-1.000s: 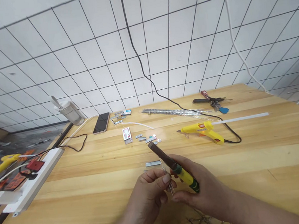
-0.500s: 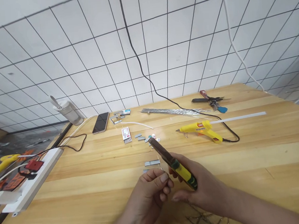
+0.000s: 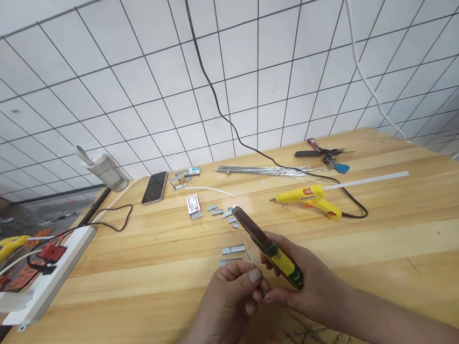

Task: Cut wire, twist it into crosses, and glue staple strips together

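Observation:
My right hand (image 3: 306, 289) is closed round the yellow and green handles of a pair of pliers (image 3: 266, 246), whose dark jaws point up and to the left. My left hand (image 3: 229, 302) pinches thin metal wires (image 3: 251, 261) between thumb and fingers, right beside the pliers' handles. Both hands hover low over the wooden table (image 3: 142, 277), near its front edge. Two strips of staples (image 3: 232, 250) lie just beyond my left hand.
A yellow glue gun (image 3: 315, 200) with a white glue stick lies to the right. A bundle of metal rods (image 3: 270, 172), scissors and keys (image 3: 327, 157), a phone (image 3: 155, 188), a staple box (image 3: 193, 206) and loose staple strips lie farther back. A power strip (image 3: 48, 276) sits at the left edge. Wire mesh (image 3: 311, 342) lies under my right wrist.
The pliers have tilted slightly and shifted a little to the right. My left hand's pinch on the wires has stayed close to the handles.

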### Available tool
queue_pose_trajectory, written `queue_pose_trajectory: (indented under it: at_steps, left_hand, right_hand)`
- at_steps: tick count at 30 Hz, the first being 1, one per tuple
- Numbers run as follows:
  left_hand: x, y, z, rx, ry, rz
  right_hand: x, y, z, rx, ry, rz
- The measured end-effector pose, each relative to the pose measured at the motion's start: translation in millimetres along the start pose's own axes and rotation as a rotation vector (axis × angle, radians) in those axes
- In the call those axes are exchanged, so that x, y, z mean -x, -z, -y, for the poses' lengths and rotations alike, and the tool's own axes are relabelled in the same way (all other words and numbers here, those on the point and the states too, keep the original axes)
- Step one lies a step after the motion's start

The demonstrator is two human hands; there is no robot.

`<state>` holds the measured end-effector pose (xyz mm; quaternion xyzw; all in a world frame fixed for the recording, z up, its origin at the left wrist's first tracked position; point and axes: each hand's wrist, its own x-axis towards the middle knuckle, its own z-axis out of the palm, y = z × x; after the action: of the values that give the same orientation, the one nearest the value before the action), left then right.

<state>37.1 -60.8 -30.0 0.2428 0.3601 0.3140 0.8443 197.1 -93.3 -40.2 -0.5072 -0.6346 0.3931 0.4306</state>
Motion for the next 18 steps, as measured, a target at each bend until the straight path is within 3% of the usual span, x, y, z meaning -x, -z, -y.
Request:
queue_pose_trajectory:
  at_steps: [10,18]
  left_hand:
    - [-1.3,5.6,-2.7,-0.133,-0.042,-0.1]
    - [3.8,13.8,-26.2,-0.313,-0.202,-0.199]
  right_hand:
    - [-2.4,3.3,4.2,-0.006,-0.001,0.038]
    - [-1.3,55.3,18.7,0.276,-0.073,0.245]
